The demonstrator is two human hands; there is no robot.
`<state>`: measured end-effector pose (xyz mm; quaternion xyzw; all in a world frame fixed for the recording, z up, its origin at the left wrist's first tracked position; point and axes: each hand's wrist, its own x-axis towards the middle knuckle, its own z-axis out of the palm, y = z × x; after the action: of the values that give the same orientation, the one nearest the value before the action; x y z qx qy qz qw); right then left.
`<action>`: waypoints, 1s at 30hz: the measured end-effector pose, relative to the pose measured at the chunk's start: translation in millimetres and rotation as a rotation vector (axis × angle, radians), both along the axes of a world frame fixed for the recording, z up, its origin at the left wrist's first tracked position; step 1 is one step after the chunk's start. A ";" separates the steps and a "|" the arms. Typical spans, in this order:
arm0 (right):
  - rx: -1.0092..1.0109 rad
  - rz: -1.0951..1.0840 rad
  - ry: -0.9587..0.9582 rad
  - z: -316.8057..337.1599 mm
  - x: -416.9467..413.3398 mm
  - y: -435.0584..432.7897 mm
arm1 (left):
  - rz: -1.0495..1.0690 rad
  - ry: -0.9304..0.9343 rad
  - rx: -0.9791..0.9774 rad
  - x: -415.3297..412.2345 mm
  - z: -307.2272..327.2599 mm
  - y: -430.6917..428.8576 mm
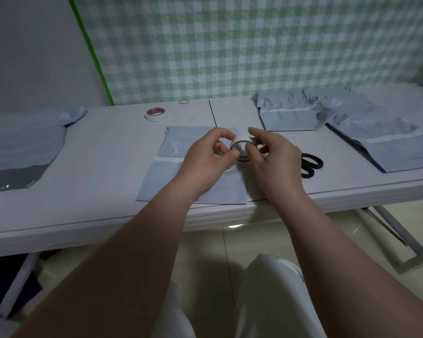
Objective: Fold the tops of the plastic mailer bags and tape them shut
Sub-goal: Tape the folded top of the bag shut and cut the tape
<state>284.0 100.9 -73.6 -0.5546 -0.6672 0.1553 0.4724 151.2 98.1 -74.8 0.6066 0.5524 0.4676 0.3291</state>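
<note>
Above the mailer bag [160, 176] lying flat on the bench [95, 152], fingers of the left hand [205, 157] and right hand [275, 157] pinch the tape roll [239, 148]. The bag looks light, limp and slippery, best gripped at its 2 top corners for folding.

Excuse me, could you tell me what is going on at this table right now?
A person's left hand and right hand pinch a roll of tape above a flat mailer bag on the white table. Black scissors lie beside the right hand, a second tape roll lies farther back, and more mailer bags lie at both sides.
</note>
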 end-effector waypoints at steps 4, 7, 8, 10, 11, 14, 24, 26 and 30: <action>0.000 0.001 -0.070 5.7 13.3 -5.0 | 0.042 -0.063 -0.015 0.4 -2.2 4.2; -0.093 -0.229 -0.356 10.8 39.4 -5.5 | 0.086 -0.156 -0.043 0.1 -1.8 5.4; -0.162 -0.283 -0.496 12.6 47.5 -6.0 | 0.106 -0.173 -0.051 -0.5 -1.5 6.0; -0.286 -0.332 -0.708 17.5 54.7 -8.6 | 0.137 -0.188 -0.062 -1.4 -1.6 6.9; -0.329 -0.339 -0.756 20.8 54.4 -9.9 | 0.148 -0.194 -0.068 -1.6 -1.9 7.2; -0.412 -0.313 -0.751 32.1 52.8 -11.5 | 0.163 -0.206 -0.080 -2.1 -1.4 6.6; -0.594 -0.255 -0.684 48.2 53.9 -13.7 | 0.156 -0.245 -0.085 -3.4 -2.6 7.7; -0.573 -0.220 -0.640 45.8 56.6 -15.1 | 0.160 -0.252 -0.086 -3.7 -2.7 8.0; -0.568 0.018 -0.107 38.5 56.2 -21.8 | 0.168 -0.254 -0.076 -3.3 -2.4 7.7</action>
<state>340.2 79.2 -35.1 -0.6661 -0.6258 0.3106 0.2611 147.8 105.8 -77.2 0.4811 0.5726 0.5451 0.3788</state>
